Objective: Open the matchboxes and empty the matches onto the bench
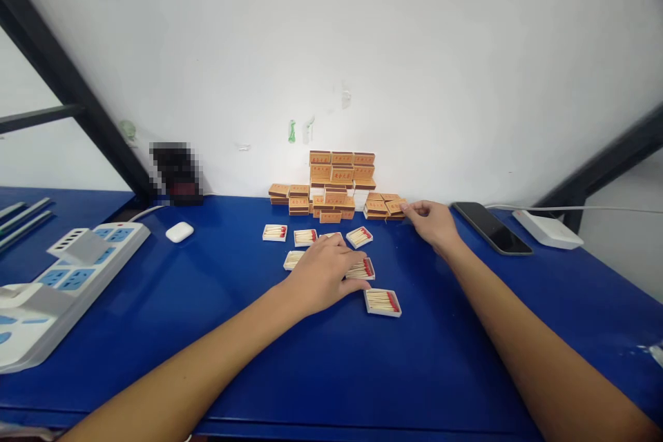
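On the blue desk (331, 373), a pinched matchbox (396, 206) sits crooked

Think of a clock with the left hand (322, 273) in its middle. This hand curls over the open trays (369, 269), thumb apart from its fingers, and I cannot tell if it grips one. A light touch looks best here, so no matches (382, 300) spill. At 2 o'clock is the right hand (434, 223). Its thumb and finger pinch the right end of the matchbox. I think a soft pinch and small, slow pushes work well, because the boxes under it could slide.

Now the looks, from the left. At 10 o'clock sits a white tray (274, 233), its matches showing red tips toward 3 o'clock. At 11 o'clock is a low left pile (289, 190). Near 12 o'clock a tall stack (342, 173) rises by the wall (445, 97). Between 1 and 2 o'clock, the matchbox lies on the low right pile (375, 207), turned out of line with its neighbors. Its top is orange, with writing too tiny to read. At 4 o'clock is a lone tray (369, 300).
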The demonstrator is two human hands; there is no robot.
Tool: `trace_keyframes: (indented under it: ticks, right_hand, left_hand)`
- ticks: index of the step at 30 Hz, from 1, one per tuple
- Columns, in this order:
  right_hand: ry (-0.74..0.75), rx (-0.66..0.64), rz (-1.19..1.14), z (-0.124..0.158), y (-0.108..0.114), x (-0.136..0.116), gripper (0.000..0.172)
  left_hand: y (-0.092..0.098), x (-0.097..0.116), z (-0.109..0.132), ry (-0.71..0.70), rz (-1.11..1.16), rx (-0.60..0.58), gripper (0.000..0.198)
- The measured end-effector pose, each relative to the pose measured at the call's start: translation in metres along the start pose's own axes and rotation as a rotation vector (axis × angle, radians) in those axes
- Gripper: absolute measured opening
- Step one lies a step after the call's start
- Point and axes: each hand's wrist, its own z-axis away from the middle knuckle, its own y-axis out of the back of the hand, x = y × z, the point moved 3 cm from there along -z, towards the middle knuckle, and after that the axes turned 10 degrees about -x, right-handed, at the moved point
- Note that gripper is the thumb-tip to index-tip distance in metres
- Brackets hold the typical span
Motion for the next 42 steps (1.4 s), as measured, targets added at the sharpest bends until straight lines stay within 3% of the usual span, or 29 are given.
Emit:
trace_keyframes:
  ticks: [5, 9, 13, 16, 23, 28, 32, 37, 42]
  right_hand:
    - [0.026, 0.023, 0.073, -0.004, -0.007, 0.002, 0.045]
    - [0.038, 0.018, 0.088, -0.002, -0.006, 0.000, 0.046]
    - [-0.001, 0.014, 0.176, 0.001, -0.004, -0.006, 0.031]
    - [-0.030, 0.020, 0.215, 0.001, -0.002, -0.009, 0.029]
    - [-0.033, 0.053, 0.244, 0.003, 0.003, -0.008, 0.028]
    - [-0.005, 0.070, 0.285, 0.005, 0.004, -0.011, 0.029]
    - [0.006, 0.062, 0.317, 0.006, 0.002, -0.013, 0.030]
    - [0.006, 0.057, 0.332, 0.007, 0.001, -0.014, 0.032]
    - [0.030, 0.082, 0.317, 0.007, 0.006, -0.016, 0.032]
  left_hand:
    - [0.002, -0.002, 0.001, -0.008, 0.034, -0.001, 0.043]
    - [0.030, -0.016, 0.005, -0.017, 0.042, 0.057, 0.037]
    - [0.078, -0.061, 0.018, 0.164, 0.001, 0.290, 0.027]
    - [0.096, -0.099, 0.028, 0.348, -0.053, 0.380, 0.026]
    - [0.089, -0.160, 0.022, 0.418, -0.130, 0.264, 0.041]
    - [0.093, -0.196, 0.015, 0.418, 0.005, 0.180, 0.048]
    - [0.088, -0.207, 0.010, 0.443, 0.032, 0.139, 0.053]
    - [0.084, -0.211, 0.003, 0.497, 0.054, 0.099, 0.041]
    - [0.094, -0.209, 0.009, 0.546, 0.082, 0.101, 0.042]
